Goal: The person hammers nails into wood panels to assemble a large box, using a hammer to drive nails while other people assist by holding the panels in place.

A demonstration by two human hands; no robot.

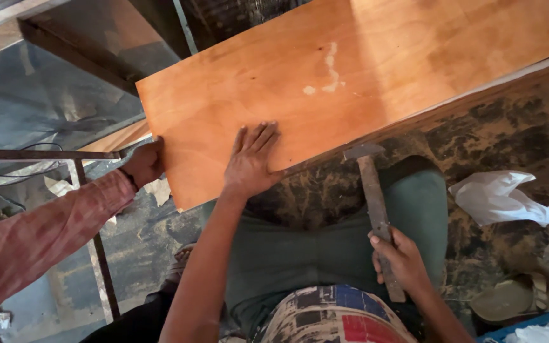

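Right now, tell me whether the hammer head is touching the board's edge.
Touching: the head view shows the hammer head against the lower edge of the board, no gap visible, held by the right hand.

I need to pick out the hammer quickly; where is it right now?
In the head view, the hammer is right of centre, held by the right hand, its head against the near edge of the orange wooden board.

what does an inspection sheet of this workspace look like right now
surface: dirty, dust-covered floor, dark patches.
job's things: orange-brown wooden board lying tilted, pale smears on top; hammer with its head at the board's lower edge.
clutter: crumpled white plastic bag; worn sandal.
grippers: left hand flat on the board; right hand gripping the hammer handle.
cables: thin dark cable looping at left.
surroundings: another person's hand, patterned sleeve, at the board's left end; metal bar beside it.
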